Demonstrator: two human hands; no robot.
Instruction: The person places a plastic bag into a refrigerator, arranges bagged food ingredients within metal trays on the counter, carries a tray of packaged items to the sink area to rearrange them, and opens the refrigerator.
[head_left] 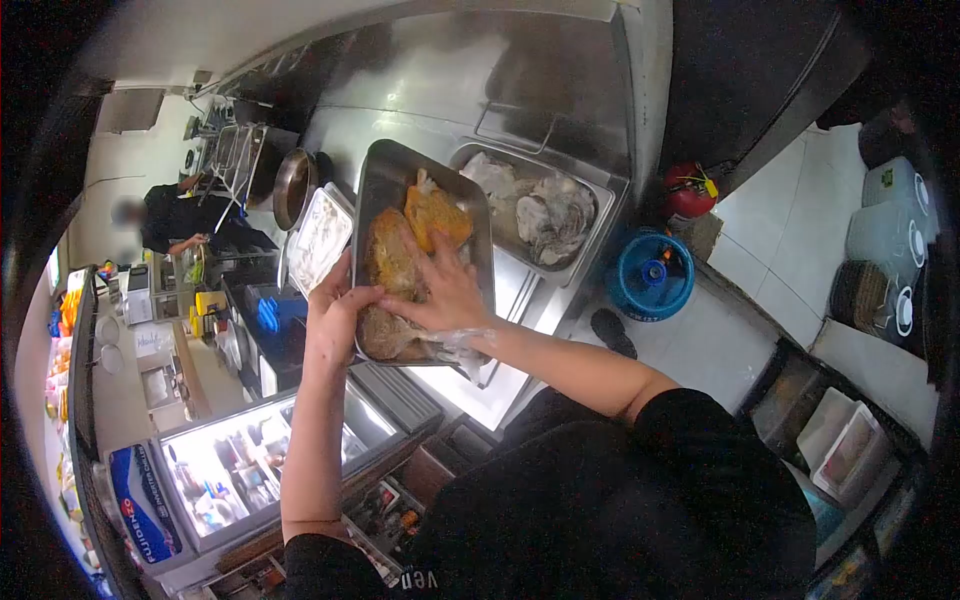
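A deep metal pan (477,200) is tilted in front of me and holds several pieces of yellow-coated meat (437,217). My left hand (338,310) grips the pan's left edge, thumb over the rim. Inside the pan, my right hand (440,290) lies with fingers spread on the meat, and clear plastic hangs at its wrist. Beyond the pan's right side, a metal tray (582,262) contains pale, floury-looking meat (553,215). A white container (322,240) with white contents stands just left of the pan.
A blue round tank (650,275) and a red extinguisher (690,190) stand on the floor at right. At lower left is a lit glass-topped freezer (185,545). Another person (190,220) in black works at the far left. Lidded clear containers (885,235) stand far right.
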